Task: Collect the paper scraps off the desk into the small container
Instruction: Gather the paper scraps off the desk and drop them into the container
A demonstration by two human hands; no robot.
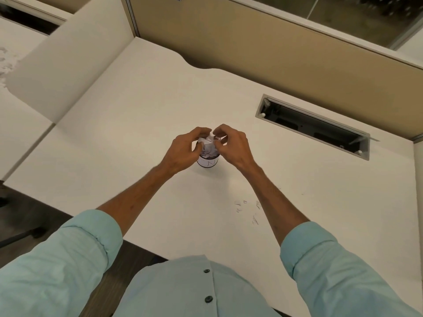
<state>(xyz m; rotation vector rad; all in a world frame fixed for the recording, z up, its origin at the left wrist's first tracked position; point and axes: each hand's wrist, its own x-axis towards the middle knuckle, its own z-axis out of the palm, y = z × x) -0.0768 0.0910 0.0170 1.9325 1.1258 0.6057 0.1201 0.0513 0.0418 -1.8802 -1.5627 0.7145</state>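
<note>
Left hand (183, 152) and right hand (231, 145) apparently pinch crumpled paper (209, 144) above container (207, 161).

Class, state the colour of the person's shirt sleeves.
Light teal sleeves, clearest in the head view.

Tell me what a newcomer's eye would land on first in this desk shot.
First the two hands, left and right, meeting at mid-desk over a small cup and pressing crumpled paper into its heaped top. Next, a few tiny scraps lying on the white desk nearer the person, by the right forearm. Then the dark cable slot cut into the desk at the far right.
</note>
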